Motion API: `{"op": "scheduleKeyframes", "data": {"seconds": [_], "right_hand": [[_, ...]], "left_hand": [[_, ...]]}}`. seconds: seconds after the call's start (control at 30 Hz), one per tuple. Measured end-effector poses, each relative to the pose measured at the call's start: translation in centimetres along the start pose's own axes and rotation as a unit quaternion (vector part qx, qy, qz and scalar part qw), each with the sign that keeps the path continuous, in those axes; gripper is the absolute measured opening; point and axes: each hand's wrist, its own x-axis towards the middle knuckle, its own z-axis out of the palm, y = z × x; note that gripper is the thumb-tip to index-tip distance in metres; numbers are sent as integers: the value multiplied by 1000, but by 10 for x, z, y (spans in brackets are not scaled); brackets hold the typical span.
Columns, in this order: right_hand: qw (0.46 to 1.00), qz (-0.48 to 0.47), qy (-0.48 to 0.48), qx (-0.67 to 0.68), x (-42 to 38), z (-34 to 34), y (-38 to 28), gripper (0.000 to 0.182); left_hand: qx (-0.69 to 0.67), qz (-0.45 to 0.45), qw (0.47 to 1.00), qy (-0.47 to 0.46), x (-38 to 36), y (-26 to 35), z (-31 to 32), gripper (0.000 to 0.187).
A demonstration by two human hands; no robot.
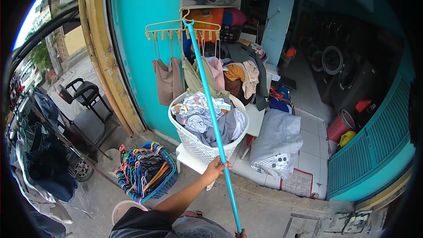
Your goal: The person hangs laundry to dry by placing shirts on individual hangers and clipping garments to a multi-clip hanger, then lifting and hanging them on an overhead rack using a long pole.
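My left hand [216, 170] is closed around the middle of a long turquoise pole [209, 99]. Lower down, at the bottom edge of the view, my right hand [240, 234] grips the pole's end and is mostly cut off. The pole's forked tip is at the upper end, against a tan clip hanger [164, 30]. From the hanger's clips hang a brown strappy top [167, 79], an olive top [194, 77] and a pink top [214, 68]. Behind the pole, a white laundry basket [198, 147] heaped with clothes stands on a white stool [189, 156].
A blue basket [169, 180] full of colourful hangers sits on the ground at left. Further left are a clothes rack with dark garments [48, 163] and a black chair [83, 94]. A striped bundle [277, 139] lies on the tiled step, near a turquoise louvred door [374, 158].
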Motion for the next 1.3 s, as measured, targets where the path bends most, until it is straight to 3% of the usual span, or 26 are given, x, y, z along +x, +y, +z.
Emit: {"op": "scheduleKeyframes", "data": {"seconds": [0.13, 0.2, 0.23, 0.3, 0.47, 0.53, 0.63, 0.77, 0.87, 1.07, 1.2, 1.3], "right_hand": [[996, 62, -19, 62, 3, -46, -34, 43], [993, 96, 13, 66, 11, -91, -102, 40], [988, 88, -9, 126, 22, -85, -67, 40], [989, 80, 3, 127, 40, -101, -77, 32], [991, 60, 34, 119, 40, -90, -68, 28], [990, 73, 21, 116, 28, -66, -44, 33], [986, 89, 9, 143, 9, -59, -60, 40], [977, 166, -31, 129, 2, -51, -56, 34], [979, 114, 11, 168, -2, -38, -36, 31], [983, 107, 38, 142, -14, -47, -31, 32], [989, 87, 12, 117, -15, -55, -32, 34], [965, 92, 16, 244, -11, -55, -28, 37]], "left_hand": [[18, -1, 1000, -17, 4, 14, 11, 29], [-31, 9, 999, -28, 13, 33, 26, 29], [-31, 7, 999, -26, 23, 37, 30, 29], [-61, 64, 995, -47, 43, 39, 35, 30], [-72, 65, 995, -34, 41, 34, 36, 31], [-55, 39, 996, -50, 27, 29, 33, 32], [-31, 38, 997, -53, 6, 26, 27, 30], [-5, 32, 998, -56, -6, 16, 24, 29], [-22, 34, 997, -61, -14, 13, 27, 29], [-17, 44, 996, -72, -31, 16, 42, 30], [-15, 73, 994, -81, -43, 35, 61, 31], [-16, 119, 988, -99, -52, 50, 74, 31]]}}
